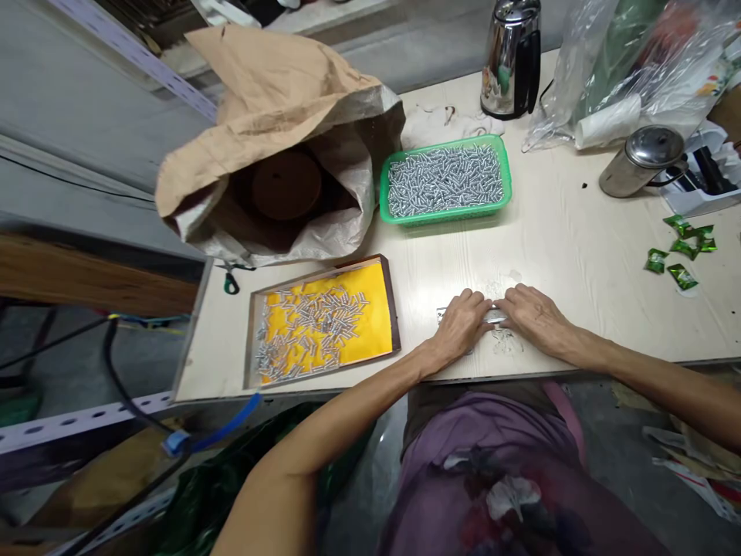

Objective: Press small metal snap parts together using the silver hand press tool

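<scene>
Near the table's front edge, my left hand (461,324) and my right hand (536,320) meet almost fingertip to fingertip. Both have bent fingers pinched around a small shiny metal piece (495,316), mostly covered by the fingers, so its kind cannot be told. Part of a flat metal piece with holes (442,313) shows left of my left hand. Beyond it lies a shallow tray (396,313) with a yellow bottom, holding many small loose metal pins or springs (327,316). Behind stands a green plastic basket (445,215) full of small silvery springs (445,179).
A large open paper sack (243,139) leans at the back left, with green-handled scissors (231,283) below it. A steel kettle (503,62), a lidded steel cup (642,161), plastic bags (625,62) and green wrapped sweets (683,239) occupy the back and right.
</scene>
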The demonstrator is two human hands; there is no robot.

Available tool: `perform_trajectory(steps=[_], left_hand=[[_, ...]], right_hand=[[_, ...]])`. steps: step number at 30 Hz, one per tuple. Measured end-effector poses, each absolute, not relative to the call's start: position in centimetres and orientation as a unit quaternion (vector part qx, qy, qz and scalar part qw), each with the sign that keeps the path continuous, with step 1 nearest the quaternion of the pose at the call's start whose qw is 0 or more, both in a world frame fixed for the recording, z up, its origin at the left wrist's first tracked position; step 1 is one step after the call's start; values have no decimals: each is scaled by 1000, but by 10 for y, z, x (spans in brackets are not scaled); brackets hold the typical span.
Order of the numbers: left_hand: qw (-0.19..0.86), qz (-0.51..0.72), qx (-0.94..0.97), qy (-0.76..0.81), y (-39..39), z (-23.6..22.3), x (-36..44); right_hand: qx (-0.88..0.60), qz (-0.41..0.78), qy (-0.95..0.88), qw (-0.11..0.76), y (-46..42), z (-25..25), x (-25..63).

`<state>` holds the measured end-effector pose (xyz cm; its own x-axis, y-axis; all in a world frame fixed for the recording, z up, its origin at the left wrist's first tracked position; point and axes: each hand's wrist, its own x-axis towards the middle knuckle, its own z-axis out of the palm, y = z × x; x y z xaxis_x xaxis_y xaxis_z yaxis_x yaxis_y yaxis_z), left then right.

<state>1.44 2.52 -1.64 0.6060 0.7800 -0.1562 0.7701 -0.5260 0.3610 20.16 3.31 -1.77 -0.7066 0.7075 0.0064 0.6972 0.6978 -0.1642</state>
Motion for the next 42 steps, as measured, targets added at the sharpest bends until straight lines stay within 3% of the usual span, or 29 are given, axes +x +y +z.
perform_trajectory(steps=[7,14,26,31,35,39,42], left_hand=[[209,34,856,472,34,-22,16],[155,161,850,477,-1,-47,15],[216,191,858,425,-38,-54,37],[229,175,864,413,-37,-53,41],[183,193,870,415,-53,-49,26],[122,193,857,462,-61,-37,-32],[33,187,797,573,-43,-25,-93]], right_hand=[[-396,88,-913,33,40,-20,197],[-340,177,-922,47,66,-7,217],[-404,51,-913,6,105,-3,182],[-208,108,-972,9,73,10,136],[-107,91,-990,-22,52,-9,105],[-84,96,-991,39,54,-30,92],[-116,149,-971,149,64,-21,93]])
